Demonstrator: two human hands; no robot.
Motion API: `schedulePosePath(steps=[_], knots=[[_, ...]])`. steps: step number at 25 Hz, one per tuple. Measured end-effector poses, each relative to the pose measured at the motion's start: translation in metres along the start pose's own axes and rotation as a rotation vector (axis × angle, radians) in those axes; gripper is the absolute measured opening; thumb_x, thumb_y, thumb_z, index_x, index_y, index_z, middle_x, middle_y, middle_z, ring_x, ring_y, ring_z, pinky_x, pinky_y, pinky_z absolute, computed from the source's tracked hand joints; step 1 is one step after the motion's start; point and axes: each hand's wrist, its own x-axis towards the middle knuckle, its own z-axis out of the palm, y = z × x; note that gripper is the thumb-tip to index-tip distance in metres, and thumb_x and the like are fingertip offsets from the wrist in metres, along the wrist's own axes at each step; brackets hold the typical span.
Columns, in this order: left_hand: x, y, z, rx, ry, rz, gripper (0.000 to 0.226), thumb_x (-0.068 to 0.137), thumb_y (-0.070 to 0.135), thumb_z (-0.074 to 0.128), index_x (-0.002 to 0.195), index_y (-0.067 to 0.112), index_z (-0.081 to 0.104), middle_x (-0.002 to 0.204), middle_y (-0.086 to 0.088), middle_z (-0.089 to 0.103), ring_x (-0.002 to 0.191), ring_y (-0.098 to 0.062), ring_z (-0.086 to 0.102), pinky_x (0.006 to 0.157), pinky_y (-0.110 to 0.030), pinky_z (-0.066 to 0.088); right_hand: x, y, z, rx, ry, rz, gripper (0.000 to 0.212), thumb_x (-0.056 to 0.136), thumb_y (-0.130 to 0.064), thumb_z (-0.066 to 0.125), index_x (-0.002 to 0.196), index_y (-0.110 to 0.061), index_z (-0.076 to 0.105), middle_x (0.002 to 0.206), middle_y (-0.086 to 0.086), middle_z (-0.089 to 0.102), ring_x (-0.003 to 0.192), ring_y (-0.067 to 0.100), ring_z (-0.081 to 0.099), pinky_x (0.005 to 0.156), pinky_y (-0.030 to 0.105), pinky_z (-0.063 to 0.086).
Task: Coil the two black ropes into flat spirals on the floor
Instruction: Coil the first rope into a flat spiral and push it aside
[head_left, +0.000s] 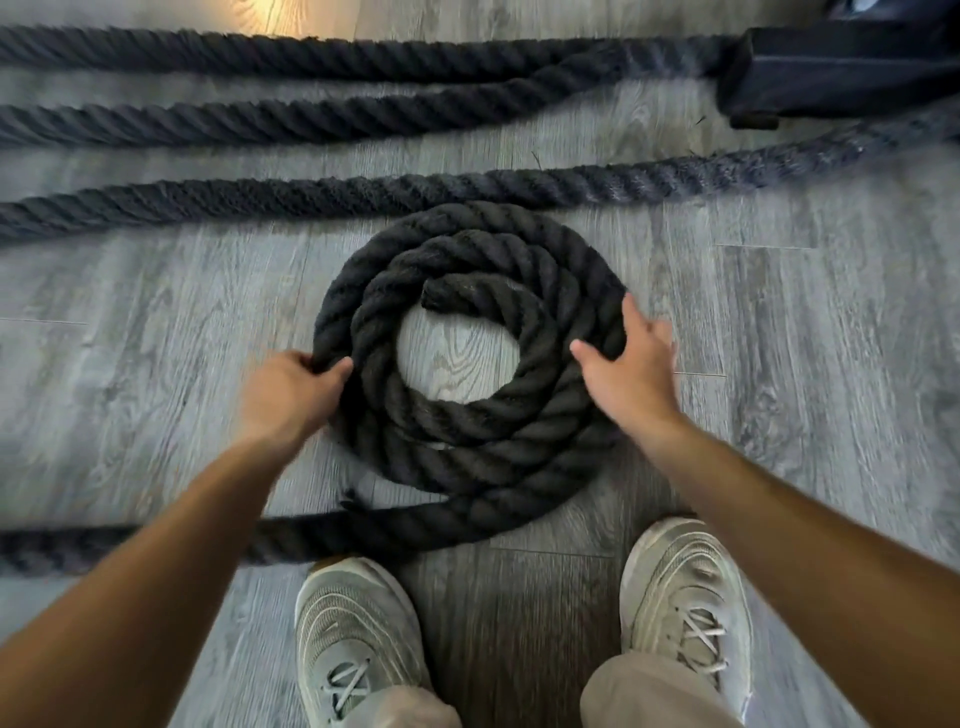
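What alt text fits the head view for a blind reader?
A person's left hand grips the outer loop of a flat black rope coil on a grey floor, while the right hand rests open on its other side. More rope lengths lie beyond.

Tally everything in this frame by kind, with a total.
Coil, with its tail: 1
Rope runs beyond it: 3
Hands: 2, left hand and right hand
Shoes: 2
Black block: 1
Total: 9
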Motion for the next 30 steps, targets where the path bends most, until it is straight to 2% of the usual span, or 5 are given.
schedulePosePath(steps=[7, 13, 21, 24, 30], knots=[[-0.044, 0.013, -0.005, 0.475, -0.192, -0.076, 0.095, 0.074, 0.093, 0.038, 0.101, 0.010, 0.074, 0.110, -0.018, 0.072, 0.103, -0.036, 0.066, 0.087, -0.042, 0.050, 0.038, -0.013, -0.011, 0.021, 0.119, -0.043, 0.072, 0.087, -0.055, 0.069, 0.148, -0.027, 0.047, 0.149, 0.003, 0.043, 0.139, 0.029, 0.037, 0.108, 0.041, 0.036], [0.030, 0.039, -0.015, -0.078, -0.164, 0.084, 0.078, 0.085, 0.061, 0.066, 0.149, 0.023, 0.043, 0.133, -0.009, 0.063, 0.119, -0.031, 0.063, 0.104, -0.047, 0.049, -0.047, 0.039, 0.008, 0.088, 0.163, 0.310, 0.087, 0.091, -0.057, 0.063, 0.160, -0.025, 0.020, 0.149, 0.010, 0.025, 0.138, 0.036, 0.026, 0.110, 0.059, 0.036], [0.027, 0.008, 0.001, -0.026, -0.055, 0.016, 0.043, 0.083, 0.048, 0.065, 0.100, 0.009, 0.077, 0.086, -0.012, 0.077, 0.080, -0.031, 0.075, 0.080, -0.048, 0.062, 0.001, 0.012, -0.001, -0.062, 0.010, 0.073, 0.077, 0.101, -0.047, 0.053, 0.162, -0.019, 0.016, 0.157, 0.012, 0.019, 0.147, 0.036, 0.015, 0.115, 0.051, 0.029], [-0.022, -0.021, 0.002, -0.025, -0.084, -0.060, 0.053, 0.072, 0.061, 0.072, 0.070, 0.008, 0.075, 0.061, -0.009, 0.074, 0.061, -0.026, 0.074, 0.068, -0.047, 0.064, 0.044, -0.016, -0.012, -0.084, -0.013, -0.068, 0.074, 0.094, -0.049, 0.064, 0.157, -0.021, 0.036, 0.149, 0.012, 0.037, 0.141, 0.034, 0.034, 0.114, 0.045, 0.035], [-0.039, -0.021, -0.022, 0.126, -0.230, -0.061, 0.079, 0.063, 0.088, 0.057, 0.078, 0.013, 0.076, 0.074, -0.005, 0.076, 0.071, -0.025, 0.074, 0.077, -0.047, 0.062, 0.046, -0.024, -0.004, -0.104, 0.085, -0.056, 0.066, 0.092, -0.053, 0.062, 0.150, -0.027, 0.045, 0.149, 0.008, 0.041, 0.141, 0.034, 0.033, 0.114, 0.054, 0.033]])
